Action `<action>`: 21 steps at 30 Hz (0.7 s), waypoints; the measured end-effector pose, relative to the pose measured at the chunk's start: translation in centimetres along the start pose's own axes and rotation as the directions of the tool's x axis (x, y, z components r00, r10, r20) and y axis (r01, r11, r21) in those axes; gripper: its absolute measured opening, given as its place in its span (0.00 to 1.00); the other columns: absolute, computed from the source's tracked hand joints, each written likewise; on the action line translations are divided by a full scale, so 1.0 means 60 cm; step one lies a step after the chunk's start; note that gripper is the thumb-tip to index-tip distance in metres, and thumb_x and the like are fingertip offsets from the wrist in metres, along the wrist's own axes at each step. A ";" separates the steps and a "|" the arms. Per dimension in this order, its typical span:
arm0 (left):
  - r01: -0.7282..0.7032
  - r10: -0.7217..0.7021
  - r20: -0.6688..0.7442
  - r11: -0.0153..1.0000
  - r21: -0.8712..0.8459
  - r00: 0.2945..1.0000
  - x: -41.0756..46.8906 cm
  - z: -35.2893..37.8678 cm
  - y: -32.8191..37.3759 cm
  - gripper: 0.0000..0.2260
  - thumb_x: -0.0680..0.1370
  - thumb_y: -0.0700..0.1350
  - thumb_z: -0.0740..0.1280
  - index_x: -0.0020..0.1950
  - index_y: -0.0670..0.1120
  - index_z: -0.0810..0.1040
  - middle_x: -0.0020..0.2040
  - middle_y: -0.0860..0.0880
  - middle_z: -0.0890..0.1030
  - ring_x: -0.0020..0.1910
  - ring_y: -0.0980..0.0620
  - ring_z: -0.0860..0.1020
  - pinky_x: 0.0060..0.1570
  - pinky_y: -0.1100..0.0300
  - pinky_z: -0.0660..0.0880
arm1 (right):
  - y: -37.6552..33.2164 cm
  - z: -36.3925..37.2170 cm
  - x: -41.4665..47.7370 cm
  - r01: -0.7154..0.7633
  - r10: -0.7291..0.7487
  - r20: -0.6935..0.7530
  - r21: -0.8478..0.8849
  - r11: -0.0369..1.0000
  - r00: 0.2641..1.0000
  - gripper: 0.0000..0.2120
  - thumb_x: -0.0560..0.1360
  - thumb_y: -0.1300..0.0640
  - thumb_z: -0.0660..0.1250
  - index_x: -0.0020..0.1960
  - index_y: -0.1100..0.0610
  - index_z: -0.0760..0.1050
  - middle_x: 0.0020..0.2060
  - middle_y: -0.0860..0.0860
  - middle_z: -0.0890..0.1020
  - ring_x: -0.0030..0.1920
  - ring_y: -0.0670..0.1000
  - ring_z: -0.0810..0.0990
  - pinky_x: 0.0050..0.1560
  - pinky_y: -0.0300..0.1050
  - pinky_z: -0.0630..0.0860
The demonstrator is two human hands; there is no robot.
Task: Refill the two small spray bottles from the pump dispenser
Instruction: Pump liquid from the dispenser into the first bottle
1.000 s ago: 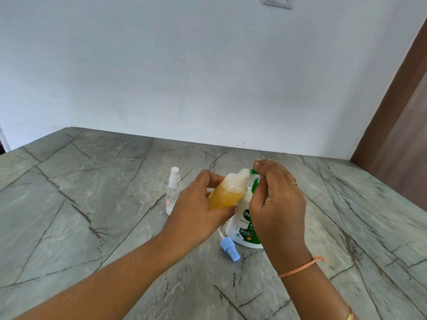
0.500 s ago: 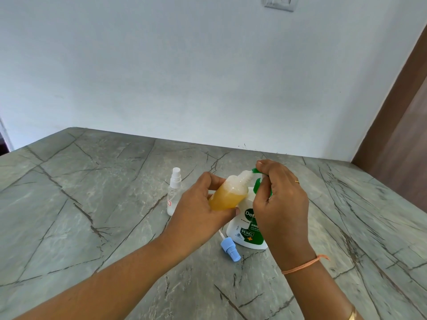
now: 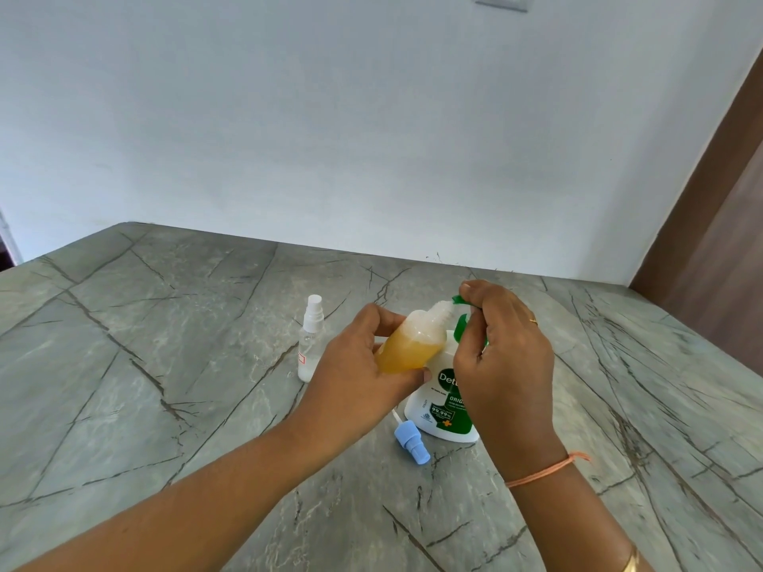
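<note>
Little has shifted: left hand (image 3: 363, 373) still clenched around tilted amber spray bottle (image 3: 413, 342), its neck at the green pump dispenser (image 3: 444, 400) spout; right hand (image 3: 505, 357) pinches the pump head, center of the counter (image 3: 165, 386).

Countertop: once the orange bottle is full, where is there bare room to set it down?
Free: the countertop left of the clear spray bottle, and right of the pump dispenser. Crowded: the centre, around the dispenser, blue spray cap and both hands.
</note>
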State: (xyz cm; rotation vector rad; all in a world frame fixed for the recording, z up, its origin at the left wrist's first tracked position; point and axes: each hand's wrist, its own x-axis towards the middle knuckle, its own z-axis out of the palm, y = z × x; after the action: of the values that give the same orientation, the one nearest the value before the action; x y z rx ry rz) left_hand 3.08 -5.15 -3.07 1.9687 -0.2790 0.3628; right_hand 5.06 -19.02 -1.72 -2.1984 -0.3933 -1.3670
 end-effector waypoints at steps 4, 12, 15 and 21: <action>-0.001 0.001 -0.002 1.000 0.008 1.000 0.002 -0.001 0.001 0.19 0.67 0.51 0.75 0.50 0.60 0.67 0.50 0.66 0.73 0.46 0.65 0.74 0.40 0.72 0.68 | -0.004 0.001 0.001 0.010 -0.010 -0.006 -0.012 1.000 1.000 0.15 0.72 0.62 0.54 0.49 0.63 0.78 0.45 0.56 0.82 0.46 0.55 0.81 0.47 0.31 0.67; -0.008 0.008 -0.002 1.000 0.006 1.000 -0.001 0.000 0.000 0.20 0.67 0.51 0.75 0.50 0.60 0.67 0.49 0.67 0.73 0.46 0.67 0.74 0.39 0.73 0.67 | -0.002 -0.005 0.007 -0.018 0.018 0.023 -0.002 1.000 1.000 0.12 0.71 0.66 0.59 0.49 0.62 0.78 0.44 0.54 0.83 0.43 0.53 0.80 0.40 0.28 0.66; -0.010 0.010 -0.007 1.000 0.009 1.000 -0.002 0.000 0.002 0.19 0.67 0.51 0.75 0.48 0.61 0.67 0.49 0.67 0.73 0.44 0.68 0.74 0.36 0.74 0.69 | -0.004 -0.001 0.004 0.011 -0.010 0.011 -0.017 1.000 1.000 0.13 0.72 0.64 0.55 0.49 0.62 0.78 0.44 0.55 0.83 0.44 0.54 0.81 0.42 0.35 0.70; 0.012 -0.012 -0.004 0.999 -0.044 1.000 -0.006 -0.002 -0.008 0.18 0.67 0.50 0.75 0.50 0.60 0.69 0.49 0.65 0.75 0.44 0.66 0.76 0.37 0.75 0.72 | 0.000 -0.009 0.006 -0.034 0.032 0.051 0.036 0.999 0.998 0.12 0.71 0.67 0.59 0.51 0.60 0.77 0.47 0.53 0.82 0.46 0.53 0.80 0.43 0.37 0.69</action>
State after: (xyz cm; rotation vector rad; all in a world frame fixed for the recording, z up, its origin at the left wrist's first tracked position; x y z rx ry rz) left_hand 2.91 -4.86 -3.56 1.9254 -0.2705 0.3505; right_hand 4.82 -19.36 -1.18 -2.2033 -0.3949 -1.2793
